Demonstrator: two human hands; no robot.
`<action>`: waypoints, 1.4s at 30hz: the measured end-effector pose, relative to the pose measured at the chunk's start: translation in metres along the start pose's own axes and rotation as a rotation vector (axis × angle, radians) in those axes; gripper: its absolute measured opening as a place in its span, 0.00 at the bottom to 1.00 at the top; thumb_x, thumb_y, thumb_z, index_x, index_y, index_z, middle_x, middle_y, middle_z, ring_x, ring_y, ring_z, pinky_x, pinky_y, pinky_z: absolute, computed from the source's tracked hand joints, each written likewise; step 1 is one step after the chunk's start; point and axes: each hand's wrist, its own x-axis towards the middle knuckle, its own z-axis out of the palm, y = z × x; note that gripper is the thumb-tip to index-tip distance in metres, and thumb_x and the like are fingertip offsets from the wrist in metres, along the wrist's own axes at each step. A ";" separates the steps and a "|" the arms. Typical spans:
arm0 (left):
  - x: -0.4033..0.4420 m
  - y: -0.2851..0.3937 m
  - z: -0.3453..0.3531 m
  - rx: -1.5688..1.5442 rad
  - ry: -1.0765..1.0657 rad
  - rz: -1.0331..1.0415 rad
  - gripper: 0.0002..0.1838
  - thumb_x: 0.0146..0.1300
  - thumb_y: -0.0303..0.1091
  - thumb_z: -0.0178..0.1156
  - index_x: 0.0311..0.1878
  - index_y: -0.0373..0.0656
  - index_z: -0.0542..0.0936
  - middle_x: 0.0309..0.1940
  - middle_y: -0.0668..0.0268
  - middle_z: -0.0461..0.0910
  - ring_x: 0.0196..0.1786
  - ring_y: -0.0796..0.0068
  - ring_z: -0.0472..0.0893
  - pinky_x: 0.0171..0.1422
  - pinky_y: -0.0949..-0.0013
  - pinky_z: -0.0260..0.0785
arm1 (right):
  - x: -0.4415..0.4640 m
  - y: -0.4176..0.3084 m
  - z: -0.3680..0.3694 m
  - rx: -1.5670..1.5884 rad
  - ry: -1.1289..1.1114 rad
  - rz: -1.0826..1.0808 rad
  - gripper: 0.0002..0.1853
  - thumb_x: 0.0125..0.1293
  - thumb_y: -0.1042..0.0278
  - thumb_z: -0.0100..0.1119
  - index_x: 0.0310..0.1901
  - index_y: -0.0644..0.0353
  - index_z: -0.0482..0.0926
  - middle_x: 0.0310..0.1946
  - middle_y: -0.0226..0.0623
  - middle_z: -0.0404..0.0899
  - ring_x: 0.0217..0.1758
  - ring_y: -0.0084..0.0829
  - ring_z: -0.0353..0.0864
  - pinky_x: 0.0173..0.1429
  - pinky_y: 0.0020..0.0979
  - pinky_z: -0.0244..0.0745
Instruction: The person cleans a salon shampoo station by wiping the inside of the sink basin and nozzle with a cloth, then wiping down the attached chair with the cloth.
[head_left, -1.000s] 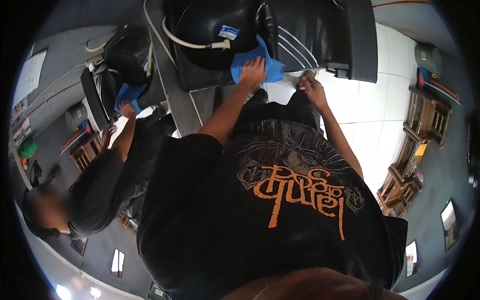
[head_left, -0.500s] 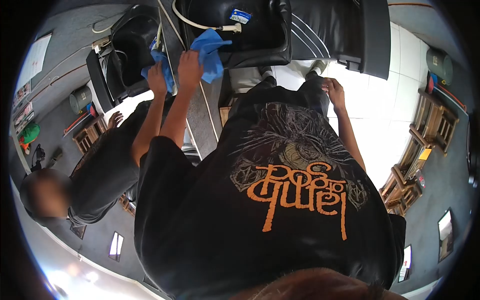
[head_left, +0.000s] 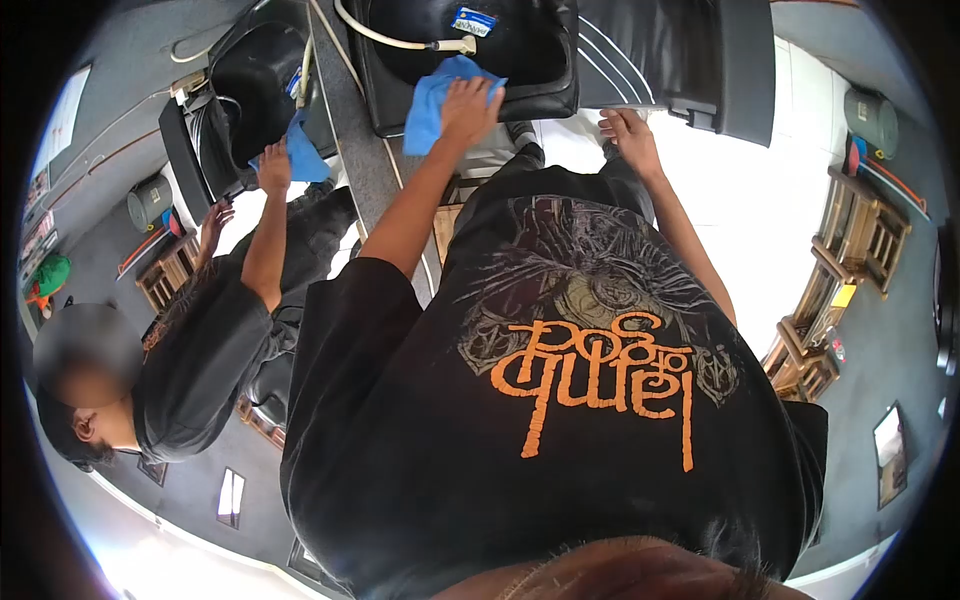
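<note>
A person in a black T-shirt (head_left: 600, 500) with orange lettering is standing at a black basin (head_left: 545, 103). The left hand (head_left: 469, 110) is holding a blue cloth (head_left: 428, 115) at the basin's near rim, its fingers gripping the folds from above. The right hand (head_left: 632, 140) is hovering near the lower edge of a black couch (head_left: 675, 60), fingers loosely curled and slightly apart; whether they are touching it, I cannot tell. Inside the basin, a pale hose (head_left: 385, 32) is stretching toward a blue-and-white label (head_left: 473, 22). To the left, a reflection (head_left: 200, 370) is repeating the scene. Wooden seats (head_left: 865, 230) are standing at far right.
</note>
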 end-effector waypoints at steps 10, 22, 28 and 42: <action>0.017 0.071 0.014 -0.114 0.031 0.104 0.24 0.75 0.49 0.55 0.68 0.48 0.78 0.63 0.59 0.78 0.63 0.53 0.78 0.71 0.51 0.67 | 0.005 -0.005 0.010 -0.077 -0.101 -0.084 0.19 0.80 0.60 0.51 0.57 0.67 0.83 0.42 0.43 0.90 0.44 0.31 0.90 0.52 0.30 0.81; -0.053 -0.102 -0.087 0.277 0.232 -0.104 0.31 0.59 0.33 0.68 0.67 0.45 0.74 0.63 0.58 0.77 0.69 0.53 0.74 0.81 0.49 0.59 | 0.001 0.004 -0.001 -0.016 -0.082 -0.040 0.17 0.81 0.63 0.51 0.55 0.68 0.83 0.42 0.44 0.89 0.46 0.31 0.90 0.51 0.31 0.83; -0.042 -0.094 -0.084 0.216 0.412 -0.273 0.31 0.60 0.28 0.66 0.68 0.37 0.74 0.67 0.52 0.74 0.71 0.46 0.72 0.80 0.49 0.61 | 0.004 0.002 0.010 -0.030 -0.117 -0.052 0.18 0.81 0.61 0.52 0.54 0.68 0.84 0.42 0.44 0.90 0.46 0.30 0.90 0.52 0.30 0.82; -0.102 -0.009 -0.026 0.127 0.179 -0.268 0.36 0.61 0.33 0.67 0.74 0.39 0.71 0.75 0.55 0.69 0.80 0.50 0.64 0.84 0.47 0.54 | 0.010 -0.018 0.029 0.003 -0.162 -0.105 0.20 0.81 0.57 0.51 0.55 0.66 0.84 0.44 0.45 0.90 0.47 0.33 0.91 0.55 0.31 0.82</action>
